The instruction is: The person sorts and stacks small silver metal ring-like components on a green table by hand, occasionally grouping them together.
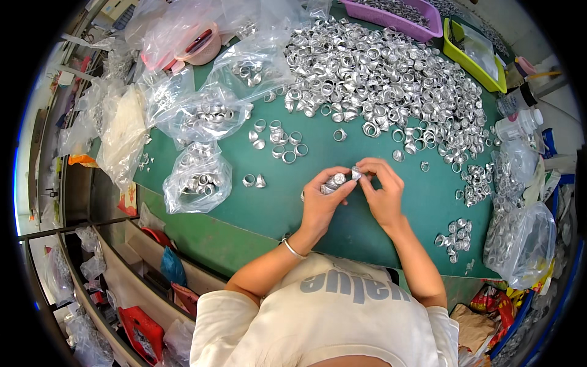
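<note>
Your left hand (323, 197) is curled around a short stack of silver metal rings (334, 182), holding it just above the green worktop (269, 211), and your right hand (380, 191) pinches a single ring (355, 174) between thumb and fingertips right at the top end of that stack. Both grips are tight and small, and that is where the risk lies: if the pinched ring meets the stack at a tilt, it will likely jam or skid off, and a nudge from the right fingers could push the whole stack out of the left palm and scatter it. Anything that drops here lands among look-alikes. The big heap of rings (385, 79) lies well beyond your hands, a loose group of rings (278, 142) sits between the heap and your left hand, and a small cluster (454, 235) rests to your right, so a fallen piece would be hard to tell from the unsorted ones. Whether the ring edges are sharp cannot be told from here, but thin stamped metal tends to be, so squeezing harder to save a slipping stack may nick a fingertip. The clear plastic bags of rings (197, 177) at your left sit near the worktop's front edge; a sweep of your elbow could drag one over. The purple tray (422, 25) and the yellow-green tray (474, 64) are far back, out of reach of a slip.
</note>
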`<state>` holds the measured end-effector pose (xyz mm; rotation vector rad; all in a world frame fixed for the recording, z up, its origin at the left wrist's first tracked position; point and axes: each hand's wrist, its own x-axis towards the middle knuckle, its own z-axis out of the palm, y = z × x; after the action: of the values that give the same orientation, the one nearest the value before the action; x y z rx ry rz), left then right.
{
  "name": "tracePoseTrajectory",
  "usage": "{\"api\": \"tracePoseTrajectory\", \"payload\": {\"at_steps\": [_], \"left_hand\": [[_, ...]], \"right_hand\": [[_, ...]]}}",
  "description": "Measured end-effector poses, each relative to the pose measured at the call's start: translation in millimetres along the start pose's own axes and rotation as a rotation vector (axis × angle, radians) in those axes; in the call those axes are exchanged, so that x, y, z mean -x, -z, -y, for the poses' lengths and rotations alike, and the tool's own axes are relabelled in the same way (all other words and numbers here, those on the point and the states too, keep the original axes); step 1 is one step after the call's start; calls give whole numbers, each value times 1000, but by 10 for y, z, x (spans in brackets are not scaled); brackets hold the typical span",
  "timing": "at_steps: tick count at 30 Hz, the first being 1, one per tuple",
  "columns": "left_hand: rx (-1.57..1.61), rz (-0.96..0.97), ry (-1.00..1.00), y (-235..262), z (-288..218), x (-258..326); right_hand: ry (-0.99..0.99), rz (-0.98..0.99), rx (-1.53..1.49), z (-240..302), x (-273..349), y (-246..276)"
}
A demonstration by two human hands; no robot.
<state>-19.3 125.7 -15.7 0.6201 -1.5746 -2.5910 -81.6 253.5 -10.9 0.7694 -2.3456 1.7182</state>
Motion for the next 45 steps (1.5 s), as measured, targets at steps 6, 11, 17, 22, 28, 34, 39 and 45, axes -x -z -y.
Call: {"api": "tracePoseTrajectory", "payload": {"at_steps": [6, 11, 17, 22, 28, 34, 39, 45], "left_hand": [[-59, 66, -22, 2, -16, 26], [-63, 67, -65, -15, -18, 46], [-17, 96, -12, 82, 21, 37], [27, -15, 11, 80, 17, 92], [-32, -17, 52, 122, -2, 128], [-108, -61, 75, 82, -118, 322], [-46, 92, 123, 80, -218, 436], [-56, 58, 55, 119, -170, 421]], "right_hand": [[113, -58, -30, 37, 62, -15], [194, -75, 8, 19, 76, -27], [189, -25, 18, 2, 58, -2], [-225, 235, -187, 12, 17, 49], [-436, 243, -471, 21, 19, -46], [-103, 176, 50, 17, -279, -235], [247, 334, 310, -230, -392, -620], [200, 158, 321, -294, -513, -546]]}}
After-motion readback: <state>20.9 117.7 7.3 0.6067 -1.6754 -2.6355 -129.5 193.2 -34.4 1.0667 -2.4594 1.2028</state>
